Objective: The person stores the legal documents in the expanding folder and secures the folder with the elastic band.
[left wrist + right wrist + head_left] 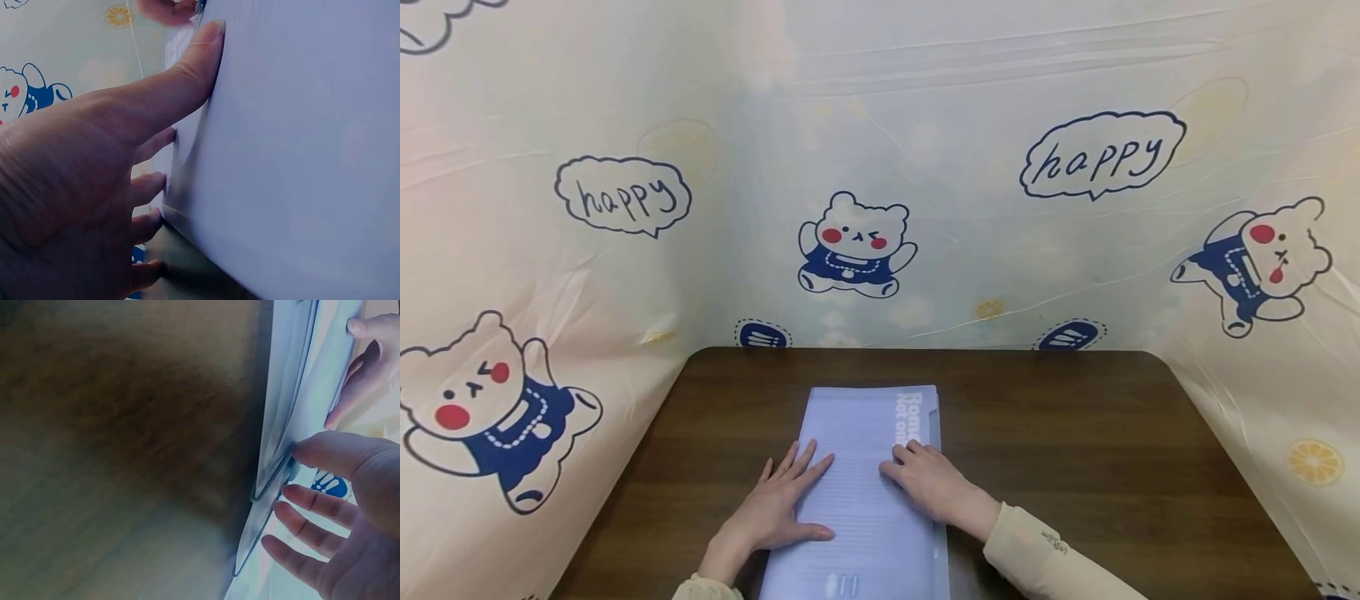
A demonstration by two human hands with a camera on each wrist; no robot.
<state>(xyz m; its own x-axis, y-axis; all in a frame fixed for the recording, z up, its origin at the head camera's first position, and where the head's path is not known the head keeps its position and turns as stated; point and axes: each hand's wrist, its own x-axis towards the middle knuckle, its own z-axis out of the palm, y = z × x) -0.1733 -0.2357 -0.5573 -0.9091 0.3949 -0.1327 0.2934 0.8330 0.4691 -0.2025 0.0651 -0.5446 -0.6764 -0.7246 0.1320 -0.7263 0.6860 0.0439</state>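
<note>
A pale blue-violet file folder (868, 500) lies lengthwise on the dark wooden table, with white lettering near its far right corner. My left hand (778, 504) rests on its left side, fingers spread and thumb extended across the cover. In the left wrist view, the thumb (187, 72) presses the smooth cover while the other fingertips are at the folder's edge. My right hand (928, 483) touches the cover near the right edge, below the lettering, fingers loosely bent. In the right wrist view, its fingertips (281, 547) meet the folder beside layered, rounded-corner sheets (284, 406).
The brown tabletop (1075, 433) extends around the folder on both sides. Behind and beside it hangs a pale curtain (955, 250) printed with cartoon bears, "happy" bubbles and orange slices.
</note>
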